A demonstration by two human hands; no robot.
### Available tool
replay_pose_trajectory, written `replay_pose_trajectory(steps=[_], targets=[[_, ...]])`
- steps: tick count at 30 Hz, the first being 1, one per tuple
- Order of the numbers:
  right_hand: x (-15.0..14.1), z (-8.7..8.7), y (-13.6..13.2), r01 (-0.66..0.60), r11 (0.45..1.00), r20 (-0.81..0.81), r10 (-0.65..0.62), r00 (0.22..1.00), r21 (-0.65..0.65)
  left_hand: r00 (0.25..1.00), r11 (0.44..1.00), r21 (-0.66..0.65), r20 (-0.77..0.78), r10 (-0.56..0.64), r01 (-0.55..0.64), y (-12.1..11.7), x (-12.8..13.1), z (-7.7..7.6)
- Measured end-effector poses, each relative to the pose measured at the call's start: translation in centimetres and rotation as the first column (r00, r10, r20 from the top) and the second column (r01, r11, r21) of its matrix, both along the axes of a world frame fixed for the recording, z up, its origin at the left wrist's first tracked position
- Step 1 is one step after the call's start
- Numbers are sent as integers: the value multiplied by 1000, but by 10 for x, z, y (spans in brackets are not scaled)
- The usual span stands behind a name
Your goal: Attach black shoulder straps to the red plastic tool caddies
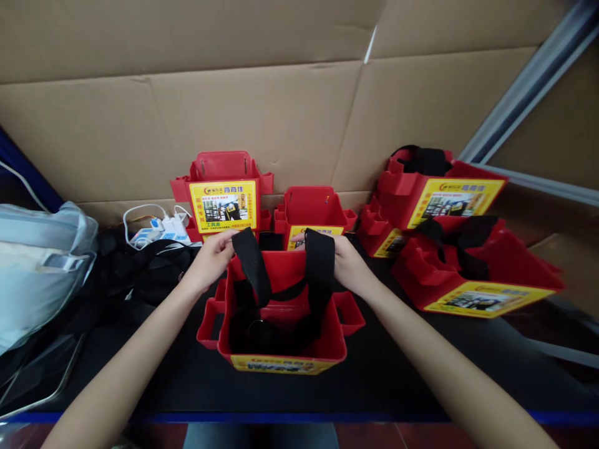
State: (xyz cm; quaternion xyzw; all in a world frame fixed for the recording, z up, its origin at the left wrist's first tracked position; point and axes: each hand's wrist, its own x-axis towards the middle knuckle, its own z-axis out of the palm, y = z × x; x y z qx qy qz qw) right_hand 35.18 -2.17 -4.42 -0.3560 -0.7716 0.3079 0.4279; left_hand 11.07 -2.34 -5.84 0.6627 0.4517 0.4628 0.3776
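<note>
A red plastic tool box (285,299) with a yellow label on its front stands before me on the dark table, its open top facing up. Two ends of a black webbing strap (253,265) hang over its back wall, and more black webbing lies inside. At the back left corner, my left hand (214,255) is closed on the strap by the rim. My right hand (345,262) closes around the strap on the back right, with fingers partly hidden behind it. Whether the hands also grip the back wall is hidden.
More red tool boxes stand behind (222,202) and at the right (486,293), some with black straps. Left lie black webbing (154,274), a power strip (163,231) with cables, and a pale bag (42,268). A cardboard wall (253,118) backs the table.
</note>
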Motion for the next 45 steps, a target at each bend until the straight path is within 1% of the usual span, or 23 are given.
replay_pose_trajectory(steps=[2,4,7,10,14,17,19,20,22,23,24,25,26,28,30,31,33,34,36,39,41,44,45], targets=[[1,-3,6,63,997,-12,-63,998,38,997,992,109,-19,72,-69,0,2,-2],[0,-5,11,110,992,-6,-110,994,62,989,976,176,-52,140,-128,-1,3,-6],[-1,-11,15,138,989,-35,-137,990,51,969,954,215,-85,232,-209,-3,3,-10],[-4,-17,19,144,989,-118,-142,983,17,961,943,213,-47,273,-257,-3,3,-13],[-7,-19,20,128,991,-207,-130,970,-26,965,947,189,19,262,-261,1,3,-17],[-5,-11,17,112,993,-175,-118,978,-41,957,958,78,122,264,-274,4,0,-20],[-2,-3,13,113,993,-143,-118,983,-42,950,975,-1,225,218,-224,4,-3,-18],[-1,1,10,111,993,-127,-114,985,-28,947,983,-6,270,177,-182,3,-5,-15],[-1,7,2,88,995,-45,-85,995,56,956,991,90,286,70,-99,-3,-8,-7],[-2,9,-2,50,992,39,-55,998,118,973,983,179,230,1,-43,-7,-9,-1],[-3,10,-7,1,983,146,-28,989,185,990,962,270,118,-74,39,-11,-9,6],[-4,10,-11,-53,967,262,-14,965,247,988,929,337,-47,-148,155,-16,-9,13],[-5,9,-14,-110,949,372,-8,928,294,948,886,364,-242,-207,286,-22,-8,19],[-5,7,-19,-210,917,523,1,852,340,767,807,315,-594,-242,499,-32,-6,29],[-2,5,-19,-278,894,589,21,808,350,585,773,270,-795,-157,574,-40,-3,34],[-1,4,-19,-307,886,608,35,793,349,521,766,270,-848,-97,583,-42,-1,35],[1,3,-17,-340,873,638,45,769,348,436,761,286,-900,5,583,-46,2,32],[2,3,-17,-349,870,654,41,755,348,409,760,296,-911,44,579,-47,4,30],[0,3,-18,-356,867,686,23,727,348,386,758,320,-917,98,568,-48,8,23],[-5,7,-22,-360,870,722,7,692,337,388,765,348,-911,140,542,-49,13,17],[-3,14,-25,-372,878,736,35,676,300,384,772,325,-916,113,546,-52,12,22],[11,27,-25,-436,881,724,179,666,183,364,776,183,-929,-64,604,-61,-4,42],[18,30,-24,-458,878,700,237,673,143,373,779,146,-920,-119,610,-64,-12,50]])
